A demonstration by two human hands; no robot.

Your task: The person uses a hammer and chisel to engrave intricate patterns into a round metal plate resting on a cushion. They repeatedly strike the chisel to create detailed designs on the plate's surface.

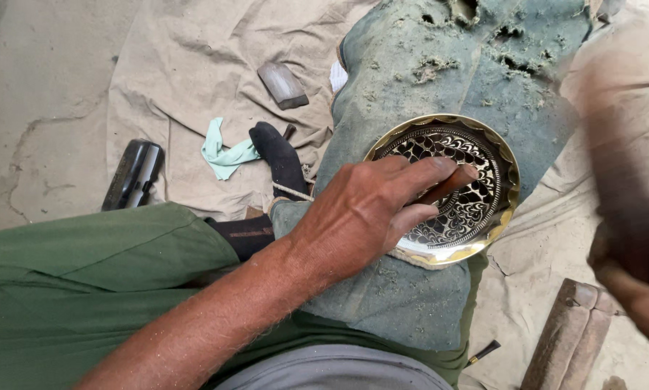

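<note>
A round brass plate (476, 242) with a scalloped rim and a dark engraved pattern rests on a worn blue-green pad (447, 79) over my leg. My left hand (368, 209) lies on the plate's left side and grips a thin brown tool (451, 182), whose tip points onto the engraved middle. My right hand (628, 245) is at the right edge, raised and blurred; what it holds cannot be made out.
A beige cloth (194, 72) covers the ground. On it lie a grey block (282, 84), a mint-green rag (225, 153), a black-socked foot (279, 159) and a dark glossy case (133, 175). A wooden block (566, 339) sits at lower right.
</note>
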